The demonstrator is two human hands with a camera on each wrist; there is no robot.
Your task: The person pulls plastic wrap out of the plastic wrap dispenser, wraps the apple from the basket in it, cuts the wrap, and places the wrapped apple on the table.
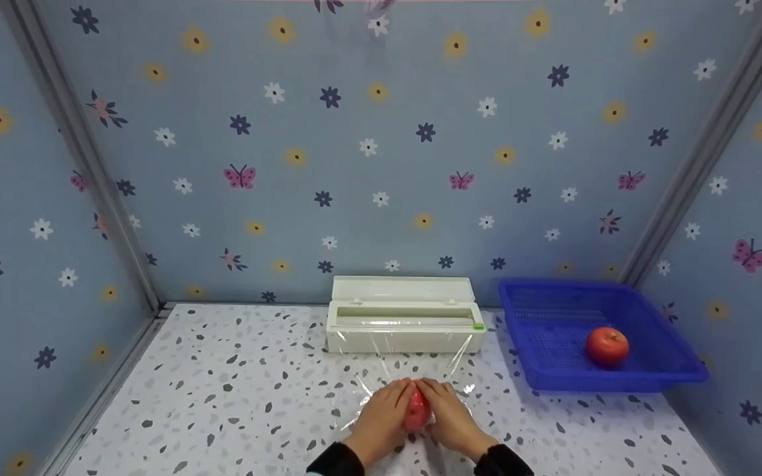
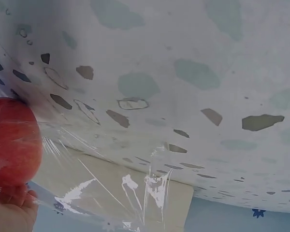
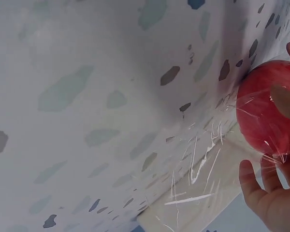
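Observation:
Low in the middle of the head view, a red apple (image 1: 416, 411) sits on the table between both hands. My left hand (image 1: 381, 418) holds it from the left, and my right hand (image 1: 452, 419) from the right, fingertips meeting near its top. Clear plastic wrap (image 2: 130, 193) covers the apple's far side in the wrist views, creased and shiny. The sheet runs back to a white wrap dispenser (image 1: 407, 340) with its lid raised. Fingers (image 3: 261, 186) press the wrap against the apple in the right wrist view.
At the back right stands a blue plastic basket (image 1: 546, 380) with another red apple (image 1: 606, 346) inside. The speckled white table (image 1: 235, 396) spreads out on both sides. Flower-patterned walls (image 1: 381, 145) enclose the table at the back and sides.

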